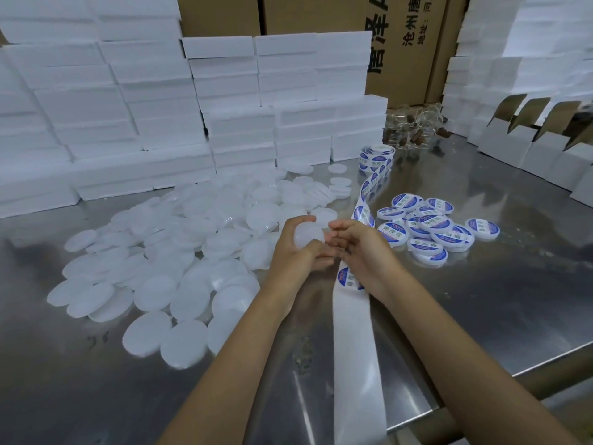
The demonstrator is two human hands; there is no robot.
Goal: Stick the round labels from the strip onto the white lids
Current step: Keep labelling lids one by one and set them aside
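- The steel table [481, 284] carries the whole job, with stacks of white foam boxes [128, 107] along its far side and brown cartons [321, 14] behind them.
- A wide heap of bare white lids [167, 252] covers the table's left half; by the look of it, most of the work is still to do.
- The label strip [356, 348] runs from its roll [376, 159] at the back, between the two wrists, and off the near edge; the near stretch is bare backing, and one blue round label [348, 279] shows on it just under the right wrist.
- A smaller pile of labelled lids [430, 229] lies to the right of the strip, well apart from the bare heap. Finished pieces belong there, so the two piles stay unmixed.
- The left hand [295, 252] grips one bare lid [309, 237], fingers curled round its rim, flat face turned up towards the camera.
- The right hand [362, 248] sits just beside that lid with its fingers loosely curled towards it. Whether it pinches a peeled label, I cannot tell; none shows at the fingertips.
- The step in hand looks like bringing a label to this lid. Doing it well means keeping the lid steady and level, centring the label over the face before any contact, then laying it from one edge and smoothing across so no bubble or crease is trapped.
- A label touched down off-centre will likely not lift cleanly, so alignment comes first.
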